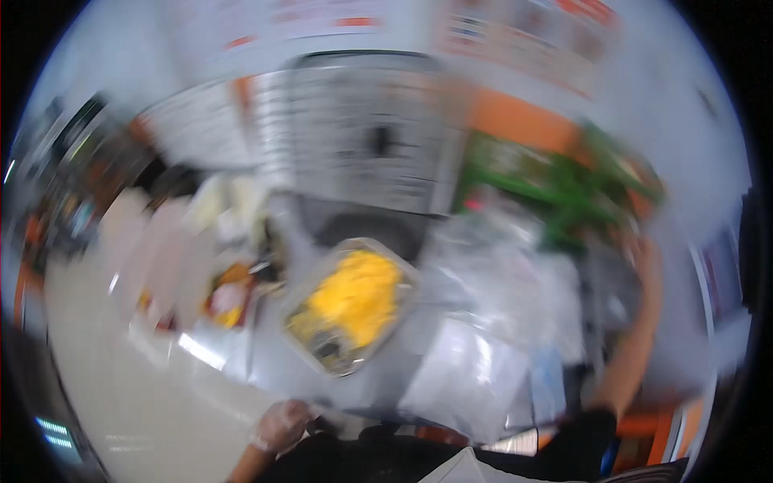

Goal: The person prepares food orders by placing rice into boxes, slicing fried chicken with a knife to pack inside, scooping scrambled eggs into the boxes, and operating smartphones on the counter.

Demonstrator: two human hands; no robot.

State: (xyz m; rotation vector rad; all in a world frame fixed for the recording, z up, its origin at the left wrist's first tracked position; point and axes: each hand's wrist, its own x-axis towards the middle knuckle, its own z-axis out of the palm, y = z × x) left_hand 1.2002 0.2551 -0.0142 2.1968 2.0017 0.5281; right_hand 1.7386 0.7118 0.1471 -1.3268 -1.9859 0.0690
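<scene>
A rectangular tray [290, 342] stands before me on a metal worktop [266, 356]. It holds a heap of yellow food [359, 290], with a dark round spot near its front end. My left hand [285, 424], in a thin clear glove, is low at the worktop's front edge, by a small dark shape; blur hides whether it grips anything. My right arm reaches far to the right. There my right hand [640, 250] is close to a blurred green bundle [567, 205], and its fingers cannot be made out.
Clear plastic bags or sheets [483, 368] cover the worktop's right part. A large pale panel [362, 133] with dark lines stands at the back. Blurred pale shapes [163, 247], perhaps a person's clothing, are at left, near a reddish container [246, 311]. Printed posters [525, 36] hang on the wall.
</scene>
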